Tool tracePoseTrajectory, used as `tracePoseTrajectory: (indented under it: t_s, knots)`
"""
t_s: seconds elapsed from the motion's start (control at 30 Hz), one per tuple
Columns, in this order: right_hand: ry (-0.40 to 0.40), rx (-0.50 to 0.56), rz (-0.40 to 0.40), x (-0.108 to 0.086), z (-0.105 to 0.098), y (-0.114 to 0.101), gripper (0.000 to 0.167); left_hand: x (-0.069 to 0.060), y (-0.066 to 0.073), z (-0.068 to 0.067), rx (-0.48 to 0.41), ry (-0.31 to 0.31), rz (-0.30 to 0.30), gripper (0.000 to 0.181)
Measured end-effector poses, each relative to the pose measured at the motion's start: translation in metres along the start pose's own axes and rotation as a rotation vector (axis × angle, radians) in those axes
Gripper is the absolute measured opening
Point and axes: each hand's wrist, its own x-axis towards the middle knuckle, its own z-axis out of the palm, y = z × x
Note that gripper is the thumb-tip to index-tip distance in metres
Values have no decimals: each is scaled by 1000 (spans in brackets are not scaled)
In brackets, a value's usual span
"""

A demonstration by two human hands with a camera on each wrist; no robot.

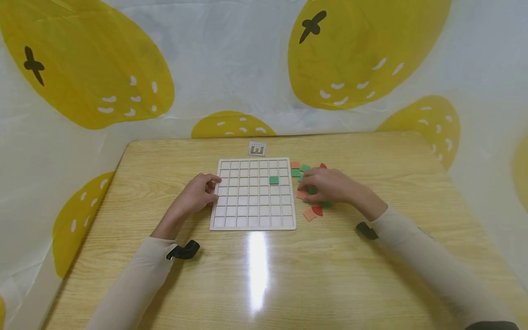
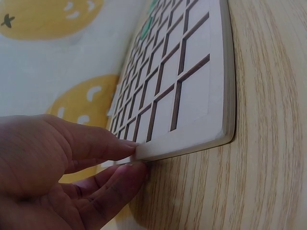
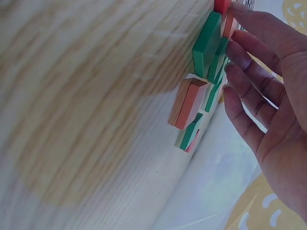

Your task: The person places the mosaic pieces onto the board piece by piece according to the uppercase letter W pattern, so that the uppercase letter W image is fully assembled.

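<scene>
The left sleeve [image 1: 132, 279] is cut off by the bottom edge; the left hand [image 1: 200, 191], some fingers overlapping, grips the left edge of the white grid board [image 1: 247, 208] between thumb and fingertip. Beyond the board lies a small card [image 1: 257, 148] — its fine print too small to read. One cell (right of centre) holds a green tile [image 1: 274, 180]. The right hand [image 1: 330, 184] hides part of the loose tiles [image 1: 295, 173] beside the board — whether it pinches the orange tile [image 1: 302, 195], I cannot tell.
</scene>
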Motion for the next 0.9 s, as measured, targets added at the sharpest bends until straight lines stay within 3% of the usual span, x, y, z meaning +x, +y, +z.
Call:
tracePoseTrajectory:
  t_s: [0.9]
  knots:
    - [-13,9,4,2,-1,1,24,-2,2,-1,11,-8,-1,48]
